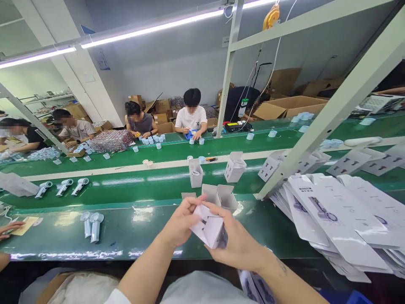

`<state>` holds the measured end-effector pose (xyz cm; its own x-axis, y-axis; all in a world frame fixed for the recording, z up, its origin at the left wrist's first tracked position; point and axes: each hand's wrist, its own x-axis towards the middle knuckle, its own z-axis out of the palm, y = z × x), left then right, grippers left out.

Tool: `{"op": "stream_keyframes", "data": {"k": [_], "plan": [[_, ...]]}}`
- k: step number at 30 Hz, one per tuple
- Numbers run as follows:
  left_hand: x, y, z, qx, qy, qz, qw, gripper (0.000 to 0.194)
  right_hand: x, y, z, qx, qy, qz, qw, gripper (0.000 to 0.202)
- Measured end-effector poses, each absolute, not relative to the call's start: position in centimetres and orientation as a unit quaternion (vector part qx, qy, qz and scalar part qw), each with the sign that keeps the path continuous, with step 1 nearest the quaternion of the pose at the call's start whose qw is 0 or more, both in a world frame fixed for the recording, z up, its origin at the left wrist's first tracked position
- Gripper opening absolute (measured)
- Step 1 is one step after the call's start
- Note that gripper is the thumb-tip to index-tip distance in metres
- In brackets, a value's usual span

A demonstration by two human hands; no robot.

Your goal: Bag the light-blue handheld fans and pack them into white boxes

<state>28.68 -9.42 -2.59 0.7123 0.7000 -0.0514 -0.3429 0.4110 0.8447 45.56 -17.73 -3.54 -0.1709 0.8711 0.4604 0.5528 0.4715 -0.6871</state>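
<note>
A small white carton is between my two hands, above the near edge of the bench, with its folded end flaps facing me. My right hand wraps round its side, thumb below and fingers over the top. At the carton's left, my left hand has its thumb on the flaps and its fingers bent round the edge. The inside of the carton is hidden. Just beyond my hands, white cartons with raised flaps stand on the green surface.
Flat printed cartons are piled at the right, by a slanting metal post. Handheld devices lie at the left. Across the green conveyor, people work among light-blue cups. Another person's hand touches a yellow card.
</note>
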Motion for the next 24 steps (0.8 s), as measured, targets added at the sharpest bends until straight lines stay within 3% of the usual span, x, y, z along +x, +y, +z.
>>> {"op": "stream_keyframes", "data": {"k": [3,9,17,24], "plan": [[29.7,-10.7,-2.7,0.451,0.229,0.331,0.797,0.051,46.0,-18.3,-3.1,-0.493,-0.741,0.222,0.397,0.083],[31.1,-13.1,-3.0,0.399,0.298,0.374,0.783,0.047,46.8,-18.7,-2.4,-0.493,-0.732,0.321,0.343,0.086],[31.6,-14.3,-3.3,0.401,0.307,0.352,0.788,0.045,48.2,-19.1,-2.0,-0.493,-0.73,0.353,0.315,0.09],[31.9,-13.1,-3.0,0.343,0.246,0.358,0.833,0.048,49.3,-19.6,-1.4,-0.476,-0.739,0.322,0.352,0.095]]}}
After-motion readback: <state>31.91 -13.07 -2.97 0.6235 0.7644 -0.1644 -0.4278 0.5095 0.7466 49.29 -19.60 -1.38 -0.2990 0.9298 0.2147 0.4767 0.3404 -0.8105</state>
